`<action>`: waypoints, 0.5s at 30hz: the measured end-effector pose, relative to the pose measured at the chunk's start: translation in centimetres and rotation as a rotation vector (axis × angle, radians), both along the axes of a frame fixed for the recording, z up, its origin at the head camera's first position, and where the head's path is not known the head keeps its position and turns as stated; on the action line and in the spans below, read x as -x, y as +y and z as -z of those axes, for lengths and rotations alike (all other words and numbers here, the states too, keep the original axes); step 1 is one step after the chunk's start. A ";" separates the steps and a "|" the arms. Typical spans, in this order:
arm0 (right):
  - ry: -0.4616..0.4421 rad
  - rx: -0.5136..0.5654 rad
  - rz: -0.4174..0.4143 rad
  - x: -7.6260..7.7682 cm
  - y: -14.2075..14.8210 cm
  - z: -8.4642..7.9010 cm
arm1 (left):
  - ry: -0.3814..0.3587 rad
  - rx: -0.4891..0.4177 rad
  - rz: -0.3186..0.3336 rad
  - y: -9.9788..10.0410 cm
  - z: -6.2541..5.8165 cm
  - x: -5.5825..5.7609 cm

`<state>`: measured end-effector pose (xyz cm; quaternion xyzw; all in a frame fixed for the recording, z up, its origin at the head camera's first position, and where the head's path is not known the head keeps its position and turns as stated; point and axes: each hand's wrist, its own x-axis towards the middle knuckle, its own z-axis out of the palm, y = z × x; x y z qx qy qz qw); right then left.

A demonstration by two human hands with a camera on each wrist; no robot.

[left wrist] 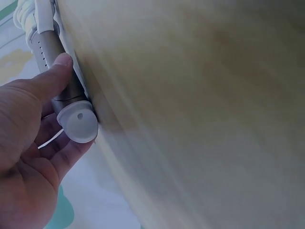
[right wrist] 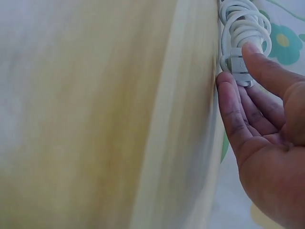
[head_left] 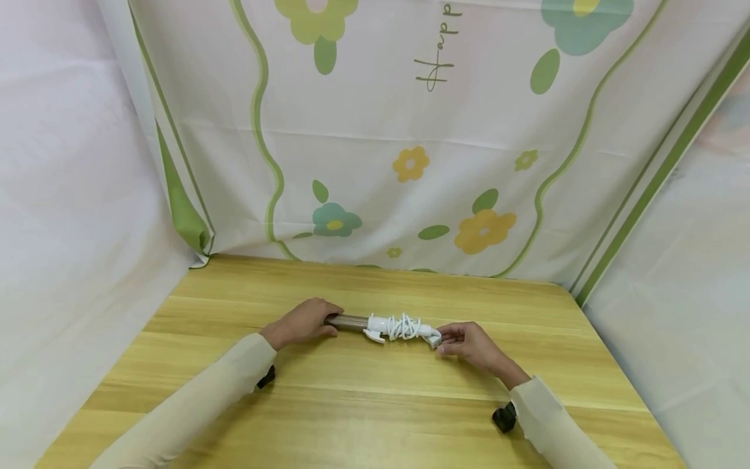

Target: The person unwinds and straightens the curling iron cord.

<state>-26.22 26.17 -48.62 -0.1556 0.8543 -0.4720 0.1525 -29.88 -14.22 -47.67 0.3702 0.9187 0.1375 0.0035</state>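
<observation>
A curling iron (head_left: 350,322) lies crosswise on the wooden table, its brown barrel to the left and its white handle to the right. White cord (head_left: 404,327) is wound in loops round the handle. My left hand (head_left: 303,320) holds the barrel near its end; in the left wrist view the thumb lies along the barrel, with fingers beneath the round white tip (left wrist: 80,125). At the other end my right hand (head_left: 471,346) pinches the white plug (right wrist: 239,64) between thumb and fingers, beside the wound cord.
The wood-grain table (head_left: 363,417) reaches a flower-printed white cloth (head_left: 375,195) at the back. More cloth hangs along the left and right sides. A small black device (head_left: 504,417) sits at the right wrist, and another (head_left: 266,377) at the left.
</observation>
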 end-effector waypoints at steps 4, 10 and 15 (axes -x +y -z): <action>0.002 0.000 0.010 -0.2 -0.1 0.0 | 0.037 0.015 0.031 0.1 -0.1 0.0; -0.007 -0.003 0.011 -0.5 -0.2 0.0 | 0.051 0.024 0.033 0.2 -0.2 -0.2; -0.011 0.021 0.008 -0.7 -0.1 -0.2 | 0.039 0.012 0.013 0.2 0.0 -0.5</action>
